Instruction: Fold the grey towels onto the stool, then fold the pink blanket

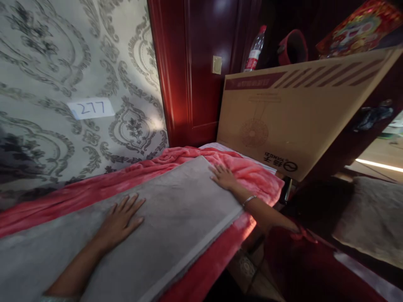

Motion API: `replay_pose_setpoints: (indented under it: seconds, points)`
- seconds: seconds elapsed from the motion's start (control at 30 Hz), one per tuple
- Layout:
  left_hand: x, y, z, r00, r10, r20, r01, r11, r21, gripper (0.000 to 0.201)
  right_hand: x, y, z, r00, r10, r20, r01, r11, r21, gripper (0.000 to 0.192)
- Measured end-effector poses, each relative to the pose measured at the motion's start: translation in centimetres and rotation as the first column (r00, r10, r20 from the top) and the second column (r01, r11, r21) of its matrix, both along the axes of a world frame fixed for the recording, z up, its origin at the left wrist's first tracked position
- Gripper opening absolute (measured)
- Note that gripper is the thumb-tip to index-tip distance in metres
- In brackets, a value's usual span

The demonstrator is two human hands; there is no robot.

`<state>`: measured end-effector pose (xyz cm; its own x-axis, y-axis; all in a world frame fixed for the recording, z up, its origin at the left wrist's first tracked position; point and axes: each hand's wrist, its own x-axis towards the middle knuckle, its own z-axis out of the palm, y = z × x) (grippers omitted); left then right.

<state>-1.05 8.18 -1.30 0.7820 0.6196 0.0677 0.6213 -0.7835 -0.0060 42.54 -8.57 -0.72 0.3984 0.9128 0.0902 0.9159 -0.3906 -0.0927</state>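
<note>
On the bed, both hands lie palm-down on a grey blanket (163,218). The left hand (118,222) has its fingers (132,203) spread and flat, gripping nothing, pressed near the middle of the grey cloth. The right hand (224,176), with a bangle (248,200) on its wrist, rests with fingers loosely apart at the far corner of the grey blanket, where that corner meets the pink blanket (252,176) beneath.

The grey blanket lies long and mostly flat across the pink one, its near edge straight and its surface with few creases, so the spreading looks largely done; the far corner under the right hand seems to be the part yet to be smoothed. Pink cloth shows bunched along the wall side and at the head end.

Beyond the bed a big cardboard box (292,121) leans tilted, close to a dark red wooden door (195,71). A plastic bottle (255,50) stands behind the box. Patterned wallpaper (63,54) carries a label (90,108) reading 277.
</note>
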Motion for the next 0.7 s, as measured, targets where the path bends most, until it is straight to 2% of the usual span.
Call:
replay_pose_setpoints:
  seconds: [0.1, 0.2, 0.3, 0.4, 0.57, 0.7]
  points:
    - [0.3, -0.2, 0.3, 1.000, 0.014, -0.020, -0.014, 1.000, 0.000, 0.067, 1.8, -2.3, 0.8, 0.997, -0.077, 0.004, 0.077, 0.997, -0.022, 0.060]
    - [0.4, -0.2, 0.4, 1.000, 0.001, -0.005, -0.001, 1.000, 0.009, 0.069, 0.6, -3.9, 1.2, 0.994, -0.101, 0.029, 0.101, 0.995, -0.007, 0.060]
    - [0.5, -0.1, 0.4, 1.000, -0.002, -0.002, 0.002, 1.000, 0.015, 0.070, -2.3, -5.1, 0.5, 0.998, 0.044, 0.046, -0.045, 0.999, 0.016, 0.063]
    - [0.7, -0.3, 0.5, 1.000, -0.010, -0.004, 0.010, 1.000, 0.017, 0.070, -4.5, -6.4, -1.1, 0.983, 0.184, -0.010, -0.184, 0.983, 0.014, 0.061]
    - [0.6, -1.1, 0.9, 1.000, 0.009, -0.028, -0.010, 0.999, -0.039, 0.070, -5.0, -7.8, -2.3, 0.987, 0.147, -0.063, -0.146, 0.989, 0.012, 0.057]
    - [-1.3, -2.3, 1.0, 0.999, 0.017, -0.044, -0.020, 0.997, -0.079, 0.072, -4.8, -7.8, -2.2, 0.987, 0.147, -0.069, -0.148, 0.989, -0.013, 0.059]
